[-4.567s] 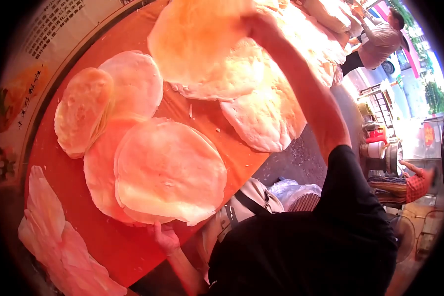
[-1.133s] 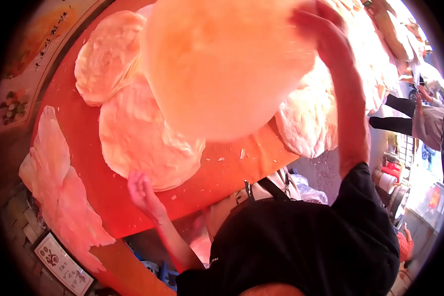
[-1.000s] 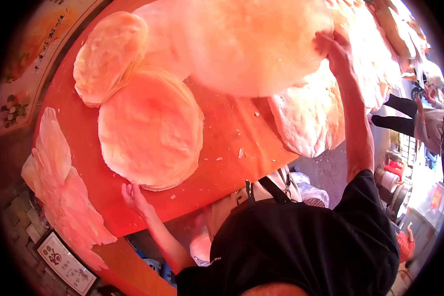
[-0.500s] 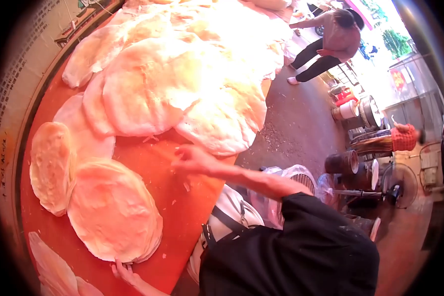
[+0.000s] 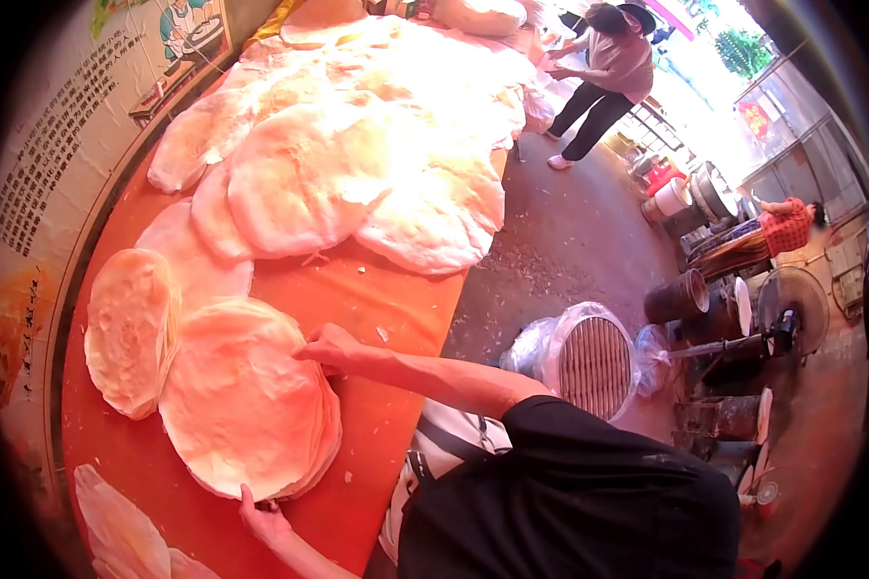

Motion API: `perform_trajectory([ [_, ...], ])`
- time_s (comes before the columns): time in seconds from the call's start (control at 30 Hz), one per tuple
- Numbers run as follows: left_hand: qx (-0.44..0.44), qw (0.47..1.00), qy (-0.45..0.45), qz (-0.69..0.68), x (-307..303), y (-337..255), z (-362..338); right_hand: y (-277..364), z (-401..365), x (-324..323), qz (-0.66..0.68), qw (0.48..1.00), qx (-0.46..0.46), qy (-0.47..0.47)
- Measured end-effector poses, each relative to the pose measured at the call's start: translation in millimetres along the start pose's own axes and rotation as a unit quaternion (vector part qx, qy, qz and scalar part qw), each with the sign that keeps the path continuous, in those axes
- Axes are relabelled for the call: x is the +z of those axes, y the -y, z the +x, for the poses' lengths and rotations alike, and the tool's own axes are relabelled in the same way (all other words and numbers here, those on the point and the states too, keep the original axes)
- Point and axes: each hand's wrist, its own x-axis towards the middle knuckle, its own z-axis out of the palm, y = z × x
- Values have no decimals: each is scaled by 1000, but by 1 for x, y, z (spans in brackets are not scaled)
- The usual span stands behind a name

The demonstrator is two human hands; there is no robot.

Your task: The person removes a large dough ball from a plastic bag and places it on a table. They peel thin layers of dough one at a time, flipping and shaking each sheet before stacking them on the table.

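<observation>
A stack of round, pale flatbreads (image 5: 246,405) lies on the orange-covered table (image 5: 401,318). My left hand (image 5: 264,518) grips its near edge, with the thumb on top and the other fingers partly hidden beneath. At the stack's right rim, my right hand (image 5: 330,348) is closed with its fingers pinched against the edge. How many layers it holds I cannot make out. A smaller flatbread stack (image 5: 131,333) leans against the left side of this one.
A large heap of flatbreads (image 5: 309,174) covers the table's far part. More flatbread sheets (image 5: 121,526) lie at the lower left. Beyond the table's right edge stand a plastic-wrapped slatted round container (image 5: 594,362), a fan (image 5: 792,318) and several buckets. Two people stand farther off.
My right hand has come from above the bare table to the stack's right rim and closed there. My left hand stays at the near edge. The view has shifted slightly.
</observation>
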Motion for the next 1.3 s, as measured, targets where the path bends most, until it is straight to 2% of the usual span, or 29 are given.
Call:
perform_trajectory([
  [0.1,74,991,-27,107,19,-8,-20,-8,13,25,-162,971,-129,-120],
  [0.13,120,986,-17,110,18,-6,-18,-7,9,27,-165,967,-160,-108],
  [0.2,212,971,3,114,14,5,-9,-7,0,34,-96,981,-140,-97],
  [0.23,183,980,46,65,12,7,-6,-8,-4,36,-63,985,-130,-93],
  [0.3,121,984,128,-31,7,10,-1,-17,7,42,-86,976,-163,-117],
  [0.4,72,991,107,-20,3,18,-1,12,-21,60,-75,967,-216,-117],
  [0.5,-45,992,99,-61,6,-2,-45,57,-81,64,-31,969,-244,-37],
  [0.53,-88,988,126,-33,6,-16,-68,58,-92,57,-20,969,-244,-30],
  [0.57,-75,983,144,-89,0,-9,-74,57,-99,51,-10,970,-244,-15],
  [0.6,-55,976,152,-145,-13,8,-76,26,-86,43,61,964,-259,0],
  [0.67,-39,975,132,-176,-4,29,-76,4,-83,16,28,977,-208,-43],
  [0.7,-30,974,122,-191,0,40,-77,-8,-78,4,-31,987,-149,-59],
  [0.73,-13,969,120,-214,12,47,-80,-30,-65,-14,-136,977,-151,-65],
  [0.77,35,980,84,-175,22,51,-84,-56,-54,-25,-68,981,-163,-83],
  [0.8,75,978,110,-161,28,50,-90,-31,-78,-26,-216,953,-178,-118],
  [0.83,116,972,142,-150,36,47,-94,-38,-75,-25,-257,931,-202,-162],
  [0.87,126,969,156,-142,37,46,-97,-27,-89,-18,-343,853,-321,-226],
  [0.9,135,967,174,-132,39,43,-98,-19,-90,-15,-406,800,-381,-222],
  [0.97,140,957,223,-119,48,34,-101,-4,-98,17,-303,884,-350,-68],
  [1.0,149,952,234,-126,59,27,-102,14,-108,38,-273,921,-277,28],
  [1.03,158,947,248,-133,70,19,-103,17,-109,55,-278,909,-285,126],
  [1.1,144,949,246,-137,80,10,-108,13,-106,80,-330,843,-401,141],
  [1.2,120,959,236,-97,80,3,-107,8,-96,89,-294,849,-395,192],
  [1.23,113,963,227,-95,80,0,-109,6,-96,91,-232,895,-326,197],
  [1.3,101,969,207,-93,80,-5,-112,1,-90,91,-181,932,-250,190],
])
